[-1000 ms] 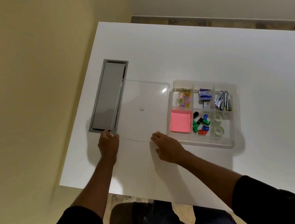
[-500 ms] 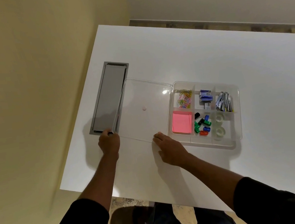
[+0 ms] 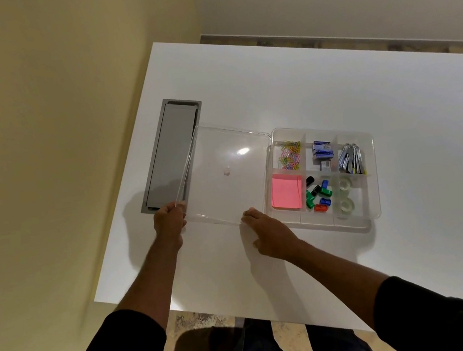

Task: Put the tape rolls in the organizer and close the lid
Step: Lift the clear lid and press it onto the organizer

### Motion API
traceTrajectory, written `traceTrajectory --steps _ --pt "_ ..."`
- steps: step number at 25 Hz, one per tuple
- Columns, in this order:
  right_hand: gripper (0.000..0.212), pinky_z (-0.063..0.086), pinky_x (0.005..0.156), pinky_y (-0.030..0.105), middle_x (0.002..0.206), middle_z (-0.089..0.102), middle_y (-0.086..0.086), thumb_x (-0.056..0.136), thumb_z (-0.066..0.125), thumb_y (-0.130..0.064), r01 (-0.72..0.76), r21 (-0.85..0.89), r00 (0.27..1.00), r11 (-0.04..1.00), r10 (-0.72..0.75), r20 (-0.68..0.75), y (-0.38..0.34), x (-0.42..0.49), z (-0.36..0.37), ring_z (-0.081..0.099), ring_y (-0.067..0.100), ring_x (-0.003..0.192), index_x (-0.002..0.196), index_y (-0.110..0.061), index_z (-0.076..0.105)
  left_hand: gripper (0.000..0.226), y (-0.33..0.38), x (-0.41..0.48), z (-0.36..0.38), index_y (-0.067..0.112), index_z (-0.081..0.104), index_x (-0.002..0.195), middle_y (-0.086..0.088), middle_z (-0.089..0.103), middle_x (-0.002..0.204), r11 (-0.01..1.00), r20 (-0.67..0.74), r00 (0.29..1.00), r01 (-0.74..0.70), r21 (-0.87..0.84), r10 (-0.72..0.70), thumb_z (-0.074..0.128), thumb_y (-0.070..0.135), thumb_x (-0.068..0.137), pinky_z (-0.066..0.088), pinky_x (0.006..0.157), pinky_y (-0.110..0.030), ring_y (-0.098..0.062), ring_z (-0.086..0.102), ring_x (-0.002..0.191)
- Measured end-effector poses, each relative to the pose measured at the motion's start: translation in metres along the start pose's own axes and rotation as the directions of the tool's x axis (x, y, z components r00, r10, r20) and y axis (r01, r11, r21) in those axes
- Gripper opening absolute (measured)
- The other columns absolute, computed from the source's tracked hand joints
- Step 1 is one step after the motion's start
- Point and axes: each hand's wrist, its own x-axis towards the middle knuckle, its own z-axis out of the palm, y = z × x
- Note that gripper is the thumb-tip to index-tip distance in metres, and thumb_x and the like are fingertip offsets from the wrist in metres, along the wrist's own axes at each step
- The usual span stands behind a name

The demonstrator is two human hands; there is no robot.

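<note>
Both hands, left (image 3: 169,222) and right (image 3: 271,235), grip the clear lid (image 3: 227,175); fingertips hidden beneath.

Looks like an office or study room. White desk (image 3: 302,95) with a grey flip-cover cable port (image 3: 171,153) recessed into the top at about 10 o'clock, typical of office furniture. At 2 o'clock, a clear compartment organizer (image 3: 373,217) holding stationery: coloured paper clips (image 3: 290,155), staple boxes (image 3: 322,150), pink sticky notes (image 3: 286,195), binder clips (image 3: 351,158), tape rolls (image 3: 345,200). Plain cream wall (image 3: 58,108) from 8 to 11 o'clock, skirting strip (image 3: 325,43) at 12 o'clock, stone-pattern floor (image 3: 195,321) at 6 o'clock.
</note>
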Motion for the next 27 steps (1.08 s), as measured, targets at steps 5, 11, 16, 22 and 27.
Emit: traceTrajectory --steps 5,11,16,22,27 --pt "0.076 0.06 0.1 0.037 0.152 0.051 0.003 0.087 0.082 -0.02 -0.024 -0.034 0.997 0.999 0.021 -0.076 -0.012 -0.003 0.001 0.056 0.024 0.137 0.154 -0.013 0.046 0.012 0.0 -0.008 -0.011 -0.006 0.068 0.111 -0.026 0.074 0.108 0.993 0.05 0.999 0.005 -0.121 0.001 0.064 -0.002 0.101 0.061 0.099 -0.051 -0.036 0.073 0.101" --pt "0.076 0.066 0.079 0.039 0.144 0.059 0.003 0.086 0.083 -0.041 -0.031 -0.117 0.953 0.993 -0.007 -0.304 -0.05 0.004 -0.022 0.064 0.025 0.125 0.15 -0.019 0.048 0.017 0.021 -0.047 -0.018 -0.008 0.074 0.106 -0.016 0.077 0.082 0.955 -0.031 0.984 -0.177 -0.238 0.175 0.067 0.003 0.094 0.064 0.084 -0.045 -0.029 0.073 0.079" --pt "0.05 0.061 0.057 0.035 0.124 0.07 -0.003 0.094 0.074 -0.032 -0.005 -0.301 0.868 0.954 -0.145 -0.475 -0.067 0.013 -0.066 0.074 0.021 0.096 0.141 -0.024 0.057 0.015 0.068 -0.081 -0.007 0.018 0.078 0.086 -0.006 0.078 0.076 0.905 0.008 0.968 -0.232 -0.355 0.252 0.071 0.014 0.099 0.064 0.071 -0.033 -0.024 0.073 0.072" --pt "0.031 0.055 0.046 0.028 0.107 0.079 -0.006 0.099 0.062 -0.018 -0.068 -0.247 0.713 0.967 -0.126 -0.689 -0.056 0.013 -0.127 0.074 0.018 0.07 0.127 -0.026 0.07 0.05 0.115 -0.096 0.031 0.01 0.073 0.116 -0.015 0.084 0.106 0.892 0.289 0.912 -0.15 -0.426 0.291 0.05 0.053 0.109 0.068 0.087 -0.04 -0.03 0.083 0.099" --pt "0.025 0.049 0.053 0.021 0.094 0.082 -0.006 0.095 0.068 -0.019 -0.085 0.019 0.58 0.996 0.065 -0.812 -0.036 -0.002 -0.179 0.076 0.015 0.067 0.117 -0.03 0.073 0.031 0.108 -0.095 0.075 0.005 0.07 0.13 -0.017 0.079 0.123 0.977 0.326 0.933 -0.097 -0.188 0.155 0.064 0.023 0.106 0.063 0.102 -0.044 -0.029 0.08 0.108"
